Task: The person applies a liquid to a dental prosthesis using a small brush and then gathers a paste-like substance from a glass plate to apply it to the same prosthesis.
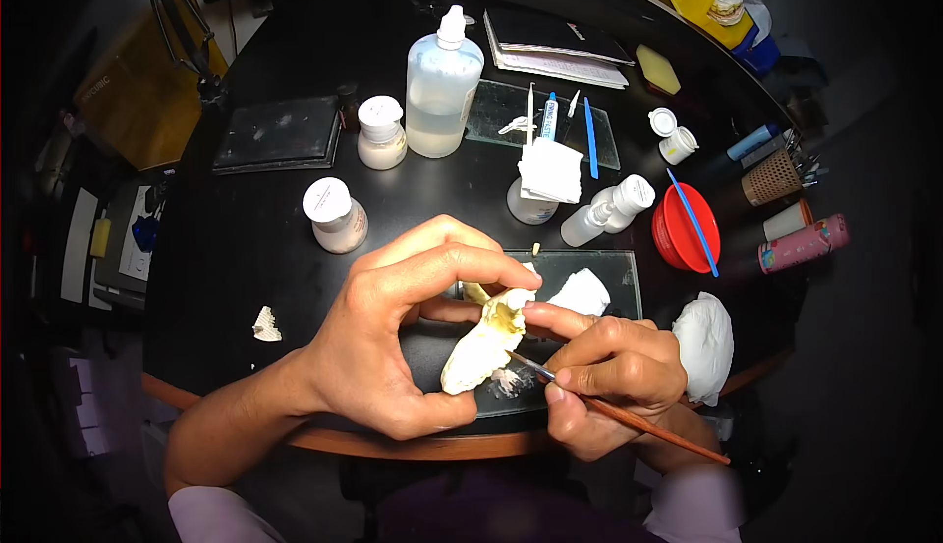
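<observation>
My left hand (pixel 378 342) is closed around a pale yellow, irregular cast piece (pixel 479 348), its fingers over the top and its thumb beneath. My right hand (pixel 614 381) grips a thin brush with a wooden handle (pixel 648 425), its tip touching the piece's lower right edge. My right index finger reaches to the piece's upper part. Beneath both hands lies a glass slab (pixel 619 278) with a crumpled white tissue (pixel 582 292) and white residue (pixel 507 382). A small pale fragment (pixel 266 325) rests on the black desk (pixel 206 337) to the left.
Jars (pixel 336 217) (pixel 381 135), a large bottle (pixel 442 91), small bottles (pixel 609 211) and tools on a glass plate (pixel 589 130) stand behind my hands. A red bowl (pixel 673 228), white bundle (pixel 703 346) and pink flask (pixel 801 243) are right. Dark block (pixel 275 135) and notebooks (pixel 555 47) lie farther back.
</observation>
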`<action>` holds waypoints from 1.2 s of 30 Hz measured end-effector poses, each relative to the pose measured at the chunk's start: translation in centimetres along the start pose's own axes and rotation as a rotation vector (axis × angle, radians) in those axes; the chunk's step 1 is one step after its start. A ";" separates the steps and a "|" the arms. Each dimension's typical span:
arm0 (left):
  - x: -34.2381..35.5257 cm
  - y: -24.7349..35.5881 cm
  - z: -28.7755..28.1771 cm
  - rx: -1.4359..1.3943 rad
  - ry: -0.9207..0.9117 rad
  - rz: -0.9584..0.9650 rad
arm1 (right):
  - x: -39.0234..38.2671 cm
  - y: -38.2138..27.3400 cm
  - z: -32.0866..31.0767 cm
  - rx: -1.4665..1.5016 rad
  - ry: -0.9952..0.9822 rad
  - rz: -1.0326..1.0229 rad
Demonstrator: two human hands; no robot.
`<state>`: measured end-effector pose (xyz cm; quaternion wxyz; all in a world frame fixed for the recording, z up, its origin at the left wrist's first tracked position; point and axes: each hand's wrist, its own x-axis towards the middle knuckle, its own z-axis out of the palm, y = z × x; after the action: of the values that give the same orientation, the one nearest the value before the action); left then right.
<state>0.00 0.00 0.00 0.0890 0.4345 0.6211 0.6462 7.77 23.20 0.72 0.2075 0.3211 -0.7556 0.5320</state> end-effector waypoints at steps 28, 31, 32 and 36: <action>0.0 0.0 0.0 0.002 0.017 -0.009 | 0.1 0.1 0.4 -0.032 -0.009 0.000; -0.1 0.1 0.0 0.000 0.019 -0.006 | -0.2 -0.1 0.1 -0.037 -0.037 0.011; -0.1 0.1 0.0 0.003 0.019 -0.004 | -0.3 -0.1 0.0 -0.044 -0.065 0.026; 0.0 0.0 0.0 0.001 0.018 0.006 | -0.3 -0.2 -0.2 -0.065 -0.094 0.037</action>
<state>0.01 -0.01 -0.02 0.0812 0.4309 0.6207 0.6500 8.08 23.40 0.74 0.1722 0.3249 -0.7873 0.4950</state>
